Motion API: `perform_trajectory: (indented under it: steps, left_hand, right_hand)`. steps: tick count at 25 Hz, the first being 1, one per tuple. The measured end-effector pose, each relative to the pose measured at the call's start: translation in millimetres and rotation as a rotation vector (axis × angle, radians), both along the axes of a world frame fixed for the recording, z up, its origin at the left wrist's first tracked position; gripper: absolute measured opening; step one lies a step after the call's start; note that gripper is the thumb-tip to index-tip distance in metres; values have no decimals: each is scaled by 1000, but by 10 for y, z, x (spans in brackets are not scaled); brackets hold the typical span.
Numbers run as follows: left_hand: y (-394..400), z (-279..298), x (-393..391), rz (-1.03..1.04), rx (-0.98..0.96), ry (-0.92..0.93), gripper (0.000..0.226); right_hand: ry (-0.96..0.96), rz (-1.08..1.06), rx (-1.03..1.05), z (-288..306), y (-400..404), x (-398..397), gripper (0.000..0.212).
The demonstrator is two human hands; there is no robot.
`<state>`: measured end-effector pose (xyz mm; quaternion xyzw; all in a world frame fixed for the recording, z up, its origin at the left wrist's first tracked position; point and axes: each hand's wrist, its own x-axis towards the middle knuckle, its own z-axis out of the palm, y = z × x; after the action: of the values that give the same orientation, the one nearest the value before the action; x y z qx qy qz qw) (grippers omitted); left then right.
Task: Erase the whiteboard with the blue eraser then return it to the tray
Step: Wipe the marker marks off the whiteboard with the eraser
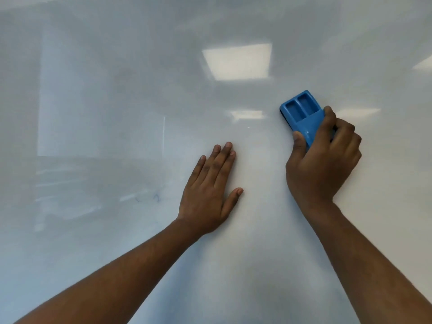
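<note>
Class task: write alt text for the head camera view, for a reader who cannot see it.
A right hand grips a blue eraser against a whiteboard; the left hand rests flat beside it. Faint blue marks remain lower left.

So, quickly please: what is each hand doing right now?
Left hand: open, fingers straight, flat against the whiteboard.
Right hand: closed, gripping the blue eraser.

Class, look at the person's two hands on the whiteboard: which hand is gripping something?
The right hand: its fingers curl round the blue plastic eraser. The left hand lies flat, fingers straight, on the glossy whiteboard.
</note>
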<state>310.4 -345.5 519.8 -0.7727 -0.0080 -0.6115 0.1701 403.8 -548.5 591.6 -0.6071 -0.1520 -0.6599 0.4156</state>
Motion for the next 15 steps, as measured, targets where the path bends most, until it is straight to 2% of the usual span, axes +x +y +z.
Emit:
perform_trajectory:
  steps: [6,9,12,15]
  left_hand:
    - [881,-137,-445,2,-52,1,74]
    - [1370,-171,-653,-28,-13,11,75]
    - [1766,-206,-820,-59,11,-31,76]
    - [2184,-279,-973,-100,-6,-53,76]
  right_hand:
    - [65,-39,145,-7,306,-81,63]
    - [101,-31,206,-64,547,-216,62]
    - [61,-43,65,-376,1143,-558,60]
    - [-65,-59,-96,-838,1892,-903,56]
